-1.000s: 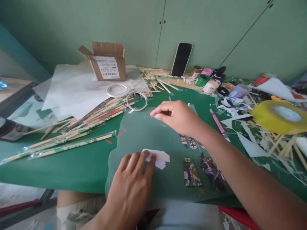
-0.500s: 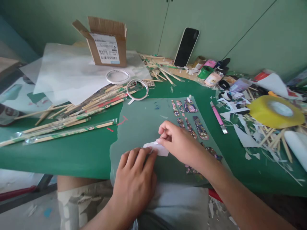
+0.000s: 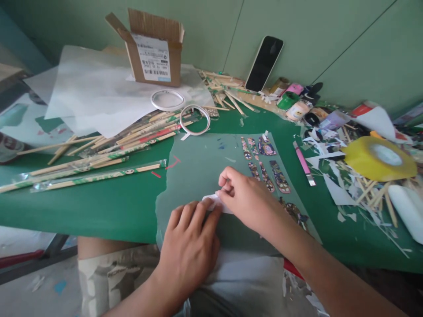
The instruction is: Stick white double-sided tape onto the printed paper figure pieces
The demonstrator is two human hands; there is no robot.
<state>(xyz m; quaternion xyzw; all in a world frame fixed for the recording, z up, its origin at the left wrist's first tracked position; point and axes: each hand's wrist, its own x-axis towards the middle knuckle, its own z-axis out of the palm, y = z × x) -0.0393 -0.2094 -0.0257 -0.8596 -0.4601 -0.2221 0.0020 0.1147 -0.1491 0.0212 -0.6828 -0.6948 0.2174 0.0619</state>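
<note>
A small white piece of paper [image 3: 209,199] lies on the translucent sheet [image 3: 194,163] in front of me, partly covered by both hands. My left hand [image 3: 191,240] rests palm down, its fingers stretched forward with the tips pressing on the piece. Its thumb is mostly hidden. My right hand [image 3: 238,191] has fingers curled and thumb against forefinger in a pinch at the piece's upper edge. Whether a thin strip is also in that pinch, I cannot tell. Several dark floral-patterned cutouts [image 3: 279,176] lie on the sheet to the right, some behind my right forearm.
Wrapped chopsticks [image 3: 99,176] and two tape rolls [image 3: 194,132] lie left and beyond. A cardboard box [image 3: 155,61] and a leaning phone [image 3: 264,64] stand at the back. To the right are a pink-handled cutter [image 3: 302,159], yellow tape [image 3: 358,158] and paper scraps [image 3: 339,189].
My view has shifted slightly, so the table's things appear moved a little to the right. Both hands keep nearly the same pose on the white piece, which is now more covered.
</note>
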